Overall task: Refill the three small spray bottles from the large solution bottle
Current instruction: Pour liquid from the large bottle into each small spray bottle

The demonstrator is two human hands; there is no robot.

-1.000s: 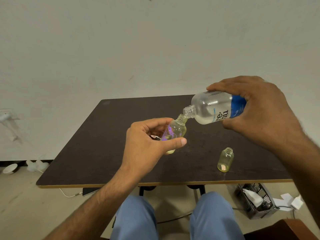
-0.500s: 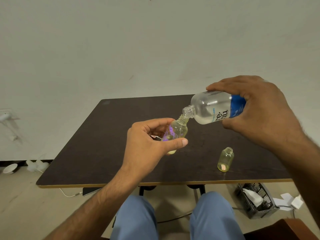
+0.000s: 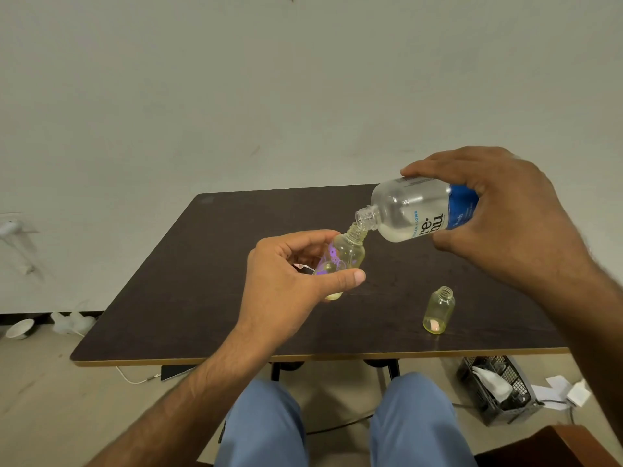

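At the bottom of the frame my knees (image 3: 337,423) in blue trousers sit below the bench (image 3: 209,298) edge. To the lower right, on the floor, stands a dark mesh basket (image 3: 502,389) with white paper in it, and more paper scraps lie just beside it.

On the bench, right of centre and near its front edge, a small yellowish bottle (image 3: 438,310) stands upright with no cap on, something pinkish at its bottom.

Above the middle of the bench my left hand (image 3: 286,284) has its grip clamped on another small bottle (image 3: 344,257), thumb across the front and fingers curled behind, the bottle tilted with its open neck pointing up and right. A purple glint shows on its left side.

My right hand (image 3: 505,214), in the right middle of the frame, has its grip closed around the large solution bottle (image 3: 418,210), tipped nearly level with the mouth down-left, right at the small bottle's neck; I cannot tell whether they touch. A little liquid pools in its lower side. The label is blue and white.

I see only two small bottles.

Behind the bench rises a plain pale wall (image 3: 236,96); at the far left, white objects lie on the floor at its foot.
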